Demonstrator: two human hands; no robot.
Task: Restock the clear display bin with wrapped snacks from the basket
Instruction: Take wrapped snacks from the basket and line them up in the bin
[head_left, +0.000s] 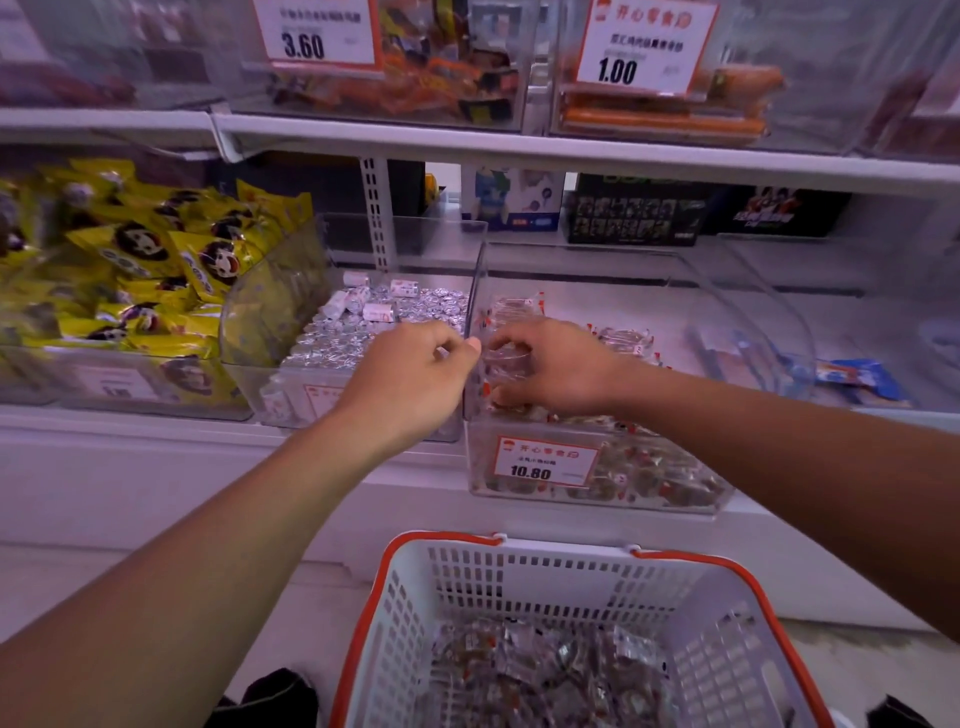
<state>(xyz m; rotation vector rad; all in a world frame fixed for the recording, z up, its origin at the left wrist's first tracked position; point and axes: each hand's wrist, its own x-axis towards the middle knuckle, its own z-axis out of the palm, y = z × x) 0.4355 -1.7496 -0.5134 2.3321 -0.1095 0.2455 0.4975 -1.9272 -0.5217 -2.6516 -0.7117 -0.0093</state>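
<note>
**Both hands at the bin, basket waiting below**

We had both hands up at the clear display bin (597, 467), the one tagged 10.80, sitting at about one o'clock from the basket (717, 613). Our right hand (550, 364) was inside the bin's open top, fingers curled down over the wrapped snacks (628, 338), apparently closed on a few of them. Our left hand (410, 369) sat at nine o'clock of the right, fingers curled, fingertips pinching at the bin's left wall edge; whether it held a snack too, we could not tell.

More snacks lay heaped in the basket at six o'clock. Next door, at nine o'clock of the bin, sat a bin of silver-wrapped sweets (353, 332).

To do this well, we judged: steady that wall with the left, spread the snacks level toward the back, and keep them from spilling over the low front lip or into the neighbouring bin.
</note>
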